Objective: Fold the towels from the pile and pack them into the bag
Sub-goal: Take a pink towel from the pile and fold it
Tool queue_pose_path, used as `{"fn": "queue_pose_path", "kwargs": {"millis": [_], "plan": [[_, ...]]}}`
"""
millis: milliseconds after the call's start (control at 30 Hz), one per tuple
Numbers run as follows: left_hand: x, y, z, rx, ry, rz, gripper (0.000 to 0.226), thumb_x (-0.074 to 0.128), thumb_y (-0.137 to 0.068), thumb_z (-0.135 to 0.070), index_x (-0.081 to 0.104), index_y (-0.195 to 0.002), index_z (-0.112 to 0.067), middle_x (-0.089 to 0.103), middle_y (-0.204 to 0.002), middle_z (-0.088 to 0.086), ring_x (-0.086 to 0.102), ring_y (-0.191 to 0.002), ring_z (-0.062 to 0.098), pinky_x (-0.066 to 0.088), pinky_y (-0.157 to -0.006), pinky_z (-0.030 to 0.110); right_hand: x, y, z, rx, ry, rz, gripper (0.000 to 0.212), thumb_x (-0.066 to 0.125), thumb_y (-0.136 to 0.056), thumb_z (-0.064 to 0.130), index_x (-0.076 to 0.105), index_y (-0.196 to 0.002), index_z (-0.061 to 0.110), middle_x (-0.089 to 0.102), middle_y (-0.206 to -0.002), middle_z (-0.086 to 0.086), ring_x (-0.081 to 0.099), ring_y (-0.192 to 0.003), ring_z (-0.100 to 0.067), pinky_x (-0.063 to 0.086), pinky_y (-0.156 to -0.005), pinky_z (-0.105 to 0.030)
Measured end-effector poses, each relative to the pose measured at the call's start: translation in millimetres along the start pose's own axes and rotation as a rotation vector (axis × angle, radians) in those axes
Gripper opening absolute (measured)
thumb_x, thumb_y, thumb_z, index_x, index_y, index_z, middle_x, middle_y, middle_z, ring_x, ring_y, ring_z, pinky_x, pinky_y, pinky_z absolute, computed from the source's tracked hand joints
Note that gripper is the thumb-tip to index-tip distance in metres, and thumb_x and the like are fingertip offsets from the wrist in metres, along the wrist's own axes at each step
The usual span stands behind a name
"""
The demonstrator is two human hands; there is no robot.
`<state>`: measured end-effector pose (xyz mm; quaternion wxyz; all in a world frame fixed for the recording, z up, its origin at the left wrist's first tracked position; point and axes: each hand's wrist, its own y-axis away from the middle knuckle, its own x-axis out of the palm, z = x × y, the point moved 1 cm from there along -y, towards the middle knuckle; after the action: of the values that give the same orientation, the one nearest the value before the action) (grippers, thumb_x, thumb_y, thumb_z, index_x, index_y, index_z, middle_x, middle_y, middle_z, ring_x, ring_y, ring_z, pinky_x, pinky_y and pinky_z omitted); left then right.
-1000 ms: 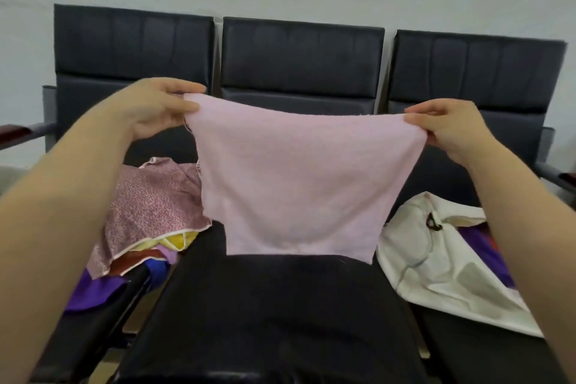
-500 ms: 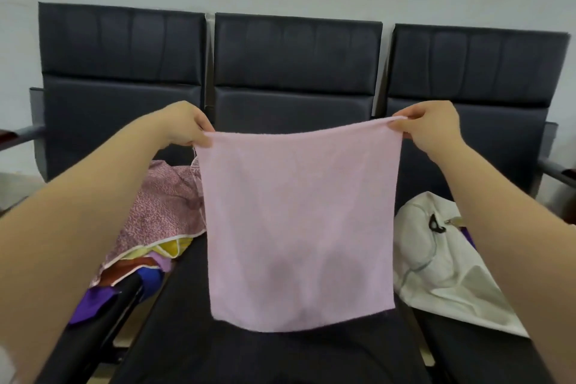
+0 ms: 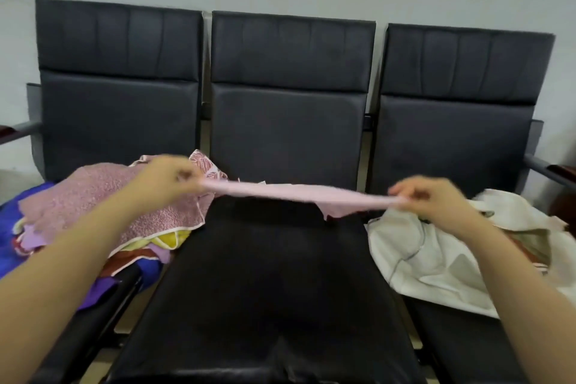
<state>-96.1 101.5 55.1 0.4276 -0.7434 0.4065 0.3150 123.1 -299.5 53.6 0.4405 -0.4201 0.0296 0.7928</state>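
Observation:
A light pink towel [image 3: 296, 193] is stretched almost flat and edge-on above the back of the middle black seat [image 3: 265, 274]. My left hand [image 3: 165, 179] pinches its left end and my right hand [image 3: 427, 198] pinches its right end. One corner hangs down near the right end. A pile of towels [image 3: 103, 206], speckled pink on top with yellow, purple and blue beneath, lies on the left seat. A white cloth bag [image 3: 436, 256] lies open on the right seat, below my right hand.
Three joined black chairs stand against a pale wall. Metal armrests [image 3: 548, 168] jut out at the far right and far left. A gap separates each seat from its neighbour.
The towel hung upright in front of me; both hands have since dropped and swung it to nearly horizontal over the middle seat. The view has tilted down.

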Motion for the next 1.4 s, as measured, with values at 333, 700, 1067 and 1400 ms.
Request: {"fn": "queue_pose_path", "kwargs": {"millis": [333, 700, 1067, 1400], "plan": [[108.7, 108.9, 54.3, -0.107, -0.064, 0.758, 0.014, 0.069, -0.078, -0.012, 0.061, -0.080, -0.024, 0.058, -0.079, -0.010, 0.051, -0.067, -0.004, 0.039, -0.066, 0.012, 103.7, 90.3, -74.4, 0.308, 0.095, 0.671, 0.007, 0.076, -0.076, 0.020, 0.071, -0.079, 0.024, 0.070, -0.080, 0.012, 0.064, -0.078, -0.001, 0.048, -0.073, -0.014], [78.3, 45.3, -2.5, -0.837, 1.268, -0.097, 0.019, 0.054, -0.093, -0.005, 0.061, -0.110, 0.001, 0.066, -0.100, 0.014, 0.062, -0.082, 0.022, 0.054, -0.060, 0.030, 106.4, 18.1, -0.8, 0.789, -0.698, -0.293, 0.012, 0.061, -0.093, 0.023, 0.060, -0.099, 0.013, 0.063, -0.097, -0.005, 0.060, -0.094, -0.022, 0.052, -0.084, -0.035], [124.2, 49.0, -148.0, -0.696, 1.251, -0.196, 0.021, 0.060, -0.092, -0.007, 0.069, -0.077, -0.019, 0.070, -0.086, 0.005, 0.070, -0.081, 0.017, 0.057, -0.067, 0.027, 171.9, 30.1, 90.3, 0.031, -0.384, -0.362, 0.007, 0.060, -0.093, 0.013, 0.062, -0.092, 0.020, 0.061, -0.081, 0.014, 0.060, -0.078, 0.006, 0.046, -0.064, -0.007], [115.3, 61.1, -144.9, -0.261, 1.090, 0.098, 0.042, 0.052, -0.091, 0.001, 0.076, -0.092, -0.035, 0.071, -0.103, -0.013, 0.064, -0.103, 0.004, 0.051, -0.087, 0.024, 142.7, 27.9, 70.3, -0.029, -0.382, -0.200, 0.024, 0.066, -0.089, 0.013, 0.058, -0.101, 0.032, 0.063, -0.095, 0.020, 0.060, -0.090, 0.011, 0.048, -0.071, -0.007]]}}
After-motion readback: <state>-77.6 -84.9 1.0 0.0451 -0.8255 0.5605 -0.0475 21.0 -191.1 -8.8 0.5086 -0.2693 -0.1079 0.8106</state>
